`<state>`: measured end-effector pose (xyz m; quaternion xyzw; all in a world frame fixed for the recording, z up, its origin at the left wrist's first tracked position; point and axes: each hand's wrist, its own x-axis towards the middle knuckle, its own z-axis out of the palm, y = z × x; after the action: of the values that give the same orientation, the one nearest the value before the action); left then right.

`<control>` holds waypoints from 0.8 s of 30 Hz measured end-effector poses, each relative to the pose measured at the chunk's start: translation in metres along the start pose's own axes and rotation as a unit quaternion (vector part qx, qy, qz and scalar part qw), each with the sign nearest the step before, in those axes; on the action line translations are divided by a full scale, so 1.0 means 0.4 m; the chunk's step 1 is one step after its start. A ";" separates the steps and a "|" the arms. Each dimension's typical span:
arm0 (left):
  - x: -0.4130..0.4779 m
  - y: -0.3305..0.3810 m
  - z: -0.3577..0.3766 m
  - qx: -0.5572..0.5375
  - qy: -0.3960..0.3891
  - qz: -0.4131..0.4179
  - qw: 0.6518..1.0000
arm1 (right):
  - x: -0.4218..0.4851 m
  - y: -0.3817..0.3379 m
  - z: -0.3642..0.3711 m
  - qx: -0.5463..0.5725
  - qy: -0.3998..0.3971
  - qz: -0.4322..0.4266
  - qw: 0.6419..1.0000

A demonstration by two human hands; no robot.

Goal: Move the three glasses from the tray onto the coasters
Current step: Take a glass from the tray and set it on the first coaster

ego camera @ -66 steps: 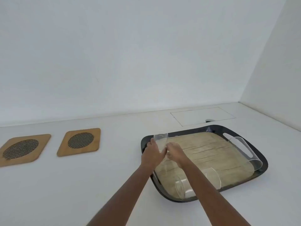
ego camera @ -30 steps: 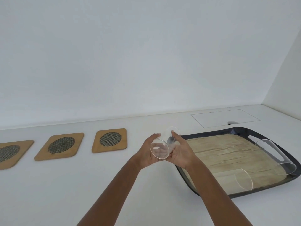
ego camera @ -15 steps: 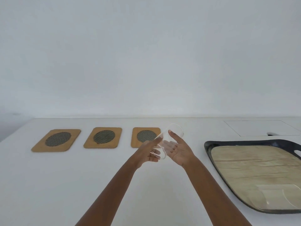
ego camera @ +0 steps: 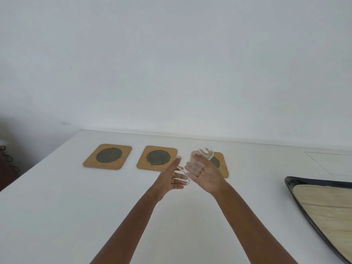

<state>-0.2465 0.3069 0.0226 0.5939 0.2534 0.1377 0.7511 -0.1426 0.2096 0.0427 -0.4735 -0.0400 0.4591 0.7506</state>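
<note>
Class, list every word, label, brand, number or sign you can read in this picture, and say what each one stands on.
None: no readable text on the glass, the three coasters, the tray, the white counter or the wall.

White table (ego camera: pixel 57 216) against a pale wall, three wooden coasters with dark mesh centres in a row near the back, left (ego camera: pixel 107 156), middle (ego camera: pixel 157 158), right (ego camera: pixel 221 164) partly hidden, dark-rimmed tray (ego camera: pixel 297 189) at right edge.

Tray (ego camera: pixel 297 199) cut off by the right edge; rightmost coaster (ego camera: pixel 222 164) half hidden behind right hand (ego camera: pixel 204 173) and glass (ego camera: pixel 194 162).
</note>
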 end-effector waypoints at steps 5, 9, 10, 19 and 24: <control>0.000 0.002 -0.095 0.046 0.148 0.034 0.987 | 0.054 0.036 0.074 -0.025 -0.008 0.004 1.000; 0.007 -0.033 -0.206 0.212 0.297 0.076 0.928 | 0.097 0.059 0.120 -0.057 -0.011 0.001 0.998; 0.008 -0.043 -0.235 0.262 0.326 0.084 0.904 | 0.107 0.064 0.131 -0.071 -0.013 -0.001 0.997; 0.011 -0.109 -0.480 0.529 0.379 0.035 0.758 | 0.192 0.120 0.254 -0.147 -0.030 -0.041 0.988; 0.016 -0.128 -0.562 0.537 0.390 0.000 0.748 | 0.243 0.144 0.326 -0.218 -0.012 -0.064 0.974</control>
<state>-0.3684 0.4818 -0.0653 0.7942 0.5560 0.1985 0.1439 -0.1889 0.3756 0.0349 -0.6163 -0.1783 0.3964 0.6567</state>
